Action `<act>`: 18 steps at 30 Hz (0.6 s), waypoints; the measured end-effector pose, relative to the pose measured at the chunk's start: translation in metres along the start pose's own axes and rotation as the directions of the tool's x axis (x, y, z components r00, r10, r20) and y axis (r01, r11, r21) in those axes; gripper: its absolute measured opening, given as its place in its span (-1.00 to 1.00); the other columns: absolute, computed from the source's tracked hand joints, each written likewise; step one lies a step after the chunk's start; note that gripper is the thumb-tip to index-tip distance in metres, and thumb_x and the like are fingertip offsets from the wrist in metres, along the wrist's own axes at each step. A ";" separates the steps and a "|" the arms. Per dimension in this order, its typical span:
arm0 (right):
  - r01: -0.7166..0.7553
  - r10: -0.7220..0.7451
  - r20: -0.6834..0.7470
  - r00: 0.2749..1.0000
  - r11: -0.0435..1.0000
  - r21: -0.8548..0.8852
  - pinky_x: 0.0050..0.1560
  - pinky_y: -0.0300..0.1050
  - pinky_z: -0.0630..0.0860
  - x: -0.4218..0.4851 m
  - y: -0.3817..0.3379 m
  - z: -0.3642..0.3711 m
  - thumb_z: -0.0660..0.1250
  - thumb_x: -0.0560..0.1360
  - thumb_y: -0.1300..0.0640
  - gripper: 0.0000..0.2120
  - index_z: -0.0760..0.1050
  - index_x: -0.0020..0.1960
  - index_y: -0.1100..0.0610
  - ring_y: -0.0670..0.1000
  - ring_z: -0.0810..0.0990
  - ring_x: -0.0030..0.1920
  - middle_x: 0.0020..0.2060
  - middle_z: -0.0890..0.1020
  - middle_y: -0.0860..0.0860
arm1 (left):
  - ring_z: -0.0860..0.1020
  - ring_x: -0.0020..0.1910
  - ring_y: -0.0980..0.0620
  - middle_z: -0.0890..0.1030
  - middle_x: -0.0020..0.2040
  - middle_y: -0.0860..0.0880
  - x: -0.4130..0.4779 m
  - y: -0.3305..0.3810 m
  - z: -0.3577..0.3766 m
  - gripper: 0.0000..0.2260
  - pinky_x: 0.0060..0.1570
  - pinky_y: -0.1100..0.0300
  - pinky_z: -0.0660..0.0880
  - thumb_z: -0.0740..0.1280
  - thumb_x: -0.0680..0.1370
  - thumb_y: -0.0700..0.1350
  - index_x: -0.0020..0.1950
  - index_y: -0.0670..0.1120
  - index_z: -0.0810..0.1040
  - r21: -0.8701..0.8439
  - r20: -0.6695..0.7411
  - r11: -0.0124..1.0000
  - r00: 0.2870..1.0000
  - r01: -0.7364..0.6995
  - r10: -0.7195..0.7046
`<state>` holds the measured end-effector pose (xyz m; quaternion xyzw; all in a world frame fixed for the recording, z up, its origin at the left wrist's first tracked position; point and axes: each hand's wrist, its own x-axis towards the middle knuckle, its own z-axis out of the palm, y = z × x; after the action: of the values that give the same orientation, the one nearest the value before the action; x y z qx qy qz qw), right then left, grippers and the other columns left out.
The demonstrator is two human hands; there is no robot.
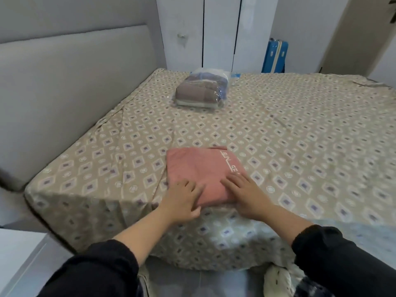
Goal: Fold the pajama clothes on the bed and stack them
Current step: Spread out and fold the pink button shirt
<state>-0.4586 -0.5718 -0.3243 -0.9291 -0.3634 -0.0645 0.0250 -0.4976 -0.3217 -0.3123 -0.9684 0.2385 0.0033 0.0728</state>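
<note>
- Clutter on the bed point(300, 136): a plastic-wrapped bundle point(201, 88) of folded cloth, far from you by the far edge and well apart from your work.
- Past that far edge stand white wardrobe doors point(220, 28), with a blue suitcase point(275, 56) upright to their right.
- A padded headboard point(70, 82) runs along the bed's left side.
- The folded pink pajama piece point(199, 174) lies near you, close to the bed's near edge, with white lettering along its right side.
- Your left hand point(182, 199) rests on its near left corner and your right hand point(246, 194) on its near right part. The fingers point(233, 181) of both lie straight and slightly spread, flat on the cloth, gripping nothing.
- Bare patterned sheet lies open to the left, right and far side of the pajama piece, and it hangs over the near edge below your wrists.
</note>
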 end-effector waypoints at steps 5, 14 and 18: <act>-0.345 0.504 -0.218 0.835 0.790 0.506 0.18 0.00 0.44 -0.011 0.002 -0.009 0.24 0.44 0.18 -0.63 0.50 0.22 0.21 0.08 0.48 0.16 0.15 0.53 0.09 | 0.53 0.04 -0.17 0.61 0.06 -0.17 0.034 -0.007 -0.017 -0.64 0.04 0.06 0.41 0.08 0.63 0.05 0.06 -0.13 0.58 -0.431 -0.159 0.879 0.942 0.203 -0.296; -0.585 0.772 0.220 0.596 0.230 0.778 -0.43 -0.22 0.30 -0.002 0.021 -0.012 0.38 0.48 0.07 -0.70 0.48 -0.34 0.23 -0.04 0.40 -0.44 -0.48 0.48 0.03 | 0.02 0.55 -0.11 -0.03 0.60 -0.01 0.056 0.015 0.013 -0.45 0.42 -0.19 0.06 -0.13 0.59 0.29 0.57 0.20 -0.08 -0.356 0.108 0.867 0.937 0.349 -0.332; -0.685 0.765 0.295 0.573 0.249 0.684 -0.41 -0.19 0.34 0.002 0.024 -0.007 0.34 0.49 0.12 -0.74 0.47 -0.33 0.21 -0.01 0.42 -0.43 -0.46 0.48 0.08 | 0.00 0.56 -0.09 -0.06 0.60 0.00 0.055 0.015 0.013 -0.43 0.41 -0.21 0.04 -0.10 0.57 0.30 0.56 0.22 -0.11 -0.339 0.137 0.872 0.935 0.354 -0.326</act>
<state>-0.4412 -0.5886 -0.3170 -0.8866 0.1154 0.0623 0.4436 -0.4557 -0.3580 -0.3290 -0.9912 0.0569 0.0706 -0.0965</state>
